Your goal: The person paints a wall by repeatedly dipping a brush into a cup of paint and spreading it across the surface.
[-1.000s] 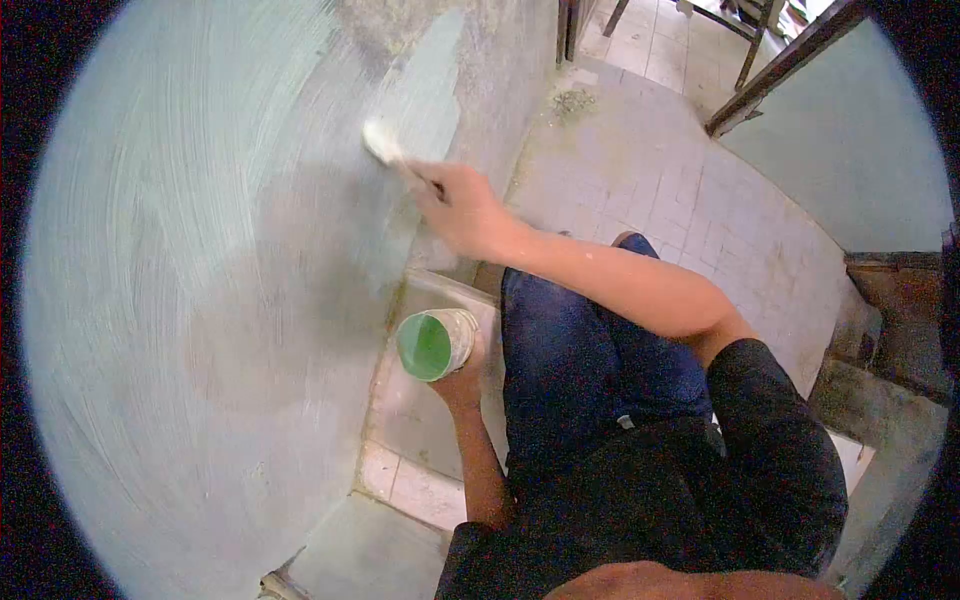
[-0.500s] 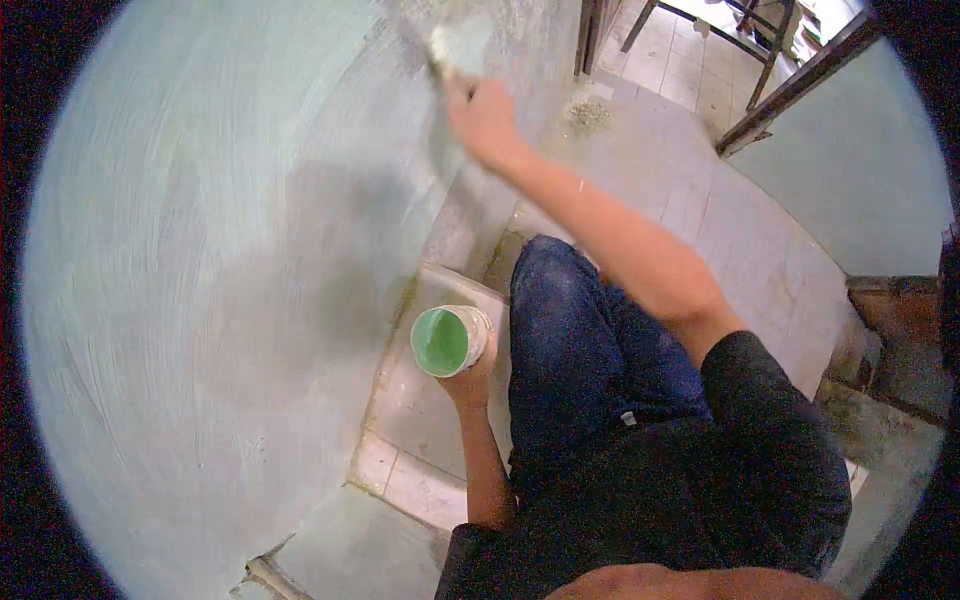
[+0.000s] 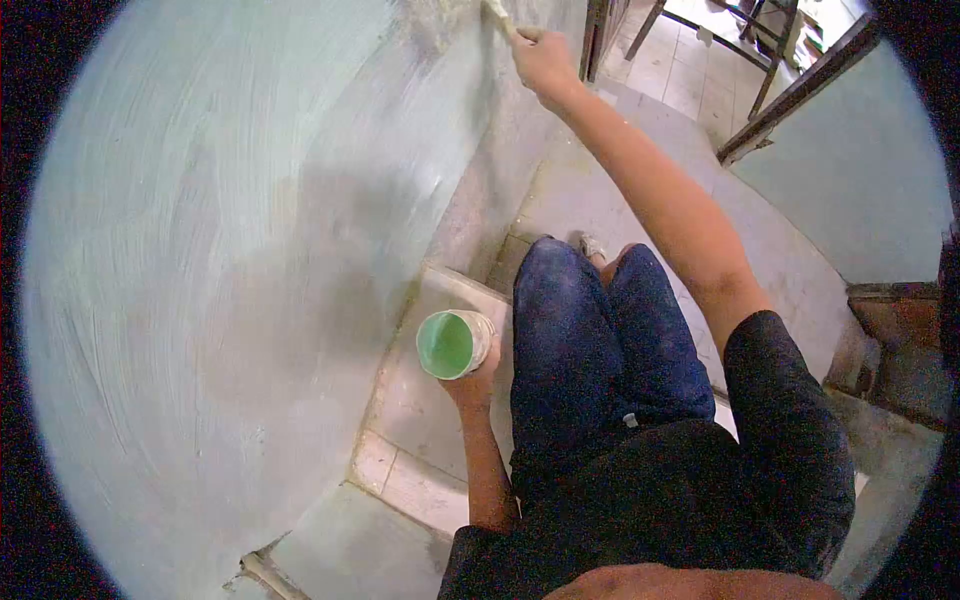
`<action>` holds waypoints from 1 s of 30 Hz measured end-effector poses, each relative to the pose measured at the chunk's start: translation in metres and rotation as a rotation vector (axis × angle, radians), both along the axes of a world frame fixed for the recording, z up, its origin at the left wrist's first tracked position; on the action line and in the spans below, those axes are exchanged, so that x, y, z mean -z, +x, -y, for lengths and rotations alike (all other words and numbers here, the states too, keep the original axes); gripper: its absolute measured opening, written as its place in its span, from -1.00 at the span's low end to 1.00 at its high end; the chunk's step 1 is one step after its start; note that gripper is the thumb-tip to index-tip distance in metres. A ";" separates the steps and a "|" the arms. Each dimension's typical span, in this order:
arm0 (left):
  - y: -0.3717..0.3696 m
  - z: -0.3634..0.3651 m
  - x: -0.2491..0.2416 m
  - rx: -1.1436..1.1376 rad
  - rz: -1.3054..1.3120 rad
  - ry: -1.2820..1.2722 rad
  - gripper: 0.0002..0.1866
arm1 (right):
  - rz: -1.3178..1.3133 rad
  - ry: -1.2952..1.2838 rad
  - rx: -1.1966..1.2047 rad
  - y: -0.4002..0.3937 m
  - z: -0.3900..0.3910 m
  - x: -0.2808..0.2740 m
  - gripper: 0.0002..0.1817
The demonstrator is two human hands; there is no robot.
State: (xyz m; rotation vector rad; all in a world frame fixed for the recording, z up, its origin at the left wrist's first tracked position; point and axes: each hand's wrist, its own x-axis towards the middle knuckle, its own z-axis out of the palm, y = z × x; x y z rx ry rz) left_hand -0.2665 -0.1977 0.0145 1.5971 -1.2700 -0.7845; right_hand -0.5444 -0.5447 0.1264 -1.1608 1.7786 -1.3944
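Note:
My right hand (image 3: pixel 545 62), arm stretched out, is closed round the handle of a paintbrush (image 3: pixel 501 18). The brush's head is up at the wall near the top of the view. My left hand (image 3: pixel 474 383) grips a small tub of light green paint (image 3: pixel 447 345) from below and the side, its mouth tilted toward me. Beside the tub rises the wall (image 3: pixel 240 250), streaked with pale greenish brush strokes and a greyer patch in the middle.
Below the tub is a tiled step (image 3: pixel 420 420), close along the wall's foot. My bent knees (image 3: pixel 560 290) are in front of me. A doorway with a dark frame (image 3: pixel 800 90) opens at the upper right. A pipe end (image 3: pixel 265 575) sticks out at the lower left.
My right hand has moved up and to the right along the wall with the brush. My right knee has shifted outward, and a foot now shows. The tub has barely moved.

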 end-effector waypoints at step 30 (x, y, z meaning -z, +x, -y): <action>0.065 -0.076 0.073 -0.299 -0.142 0.026 0.06 | 0.190 0.043 -0.592 0.180 -0.253 0.095 -0.65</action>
